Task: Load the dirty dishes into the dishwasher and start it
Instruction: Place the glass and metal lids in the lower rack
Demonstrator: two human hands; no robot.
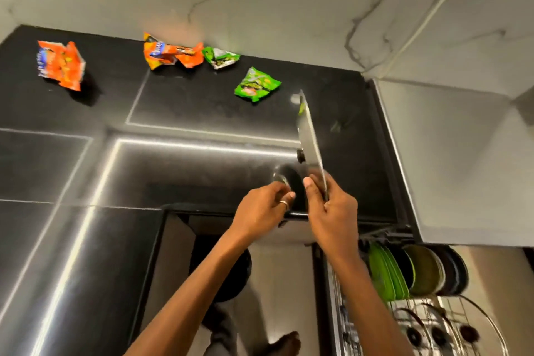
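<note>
While the right hand (pixel 332 211) clasps a flat, shiny lid (pixel 310 136) by its lower edge, thumb on one face and fingers curled behind the other, the lid stands nearly upright above the black table (pixel 202 170), edge-on to the camera with its dark knob (pixel 301 155) pointing left. The left hand (pixel 263 211) sits just beside it at the table's front edge, fingers bent toward a clear rim (pixel 281 179). Blur hides whether it actually grips that rim or only touches it. The step in hand looks like carrying the lid down to the pulled-out rack (pixel 433 318) at lower right, where green and dark plates (pixel 404 272) already stand on edge and other lids (pixel 476 315) lie in the wire section. To do it well, the grip probably wants to move off the slippery rim, or the left hand should steady the knob side, since a thin wet edge held by fingertips can twist out. Lowering it past the table's lip without knocking it matters, and it likely belongs in the wire section with the other lids, knob clear of its neighbours. The crumpled snack wrappers (pixel 257 84) farther back are no part of this.
</note>
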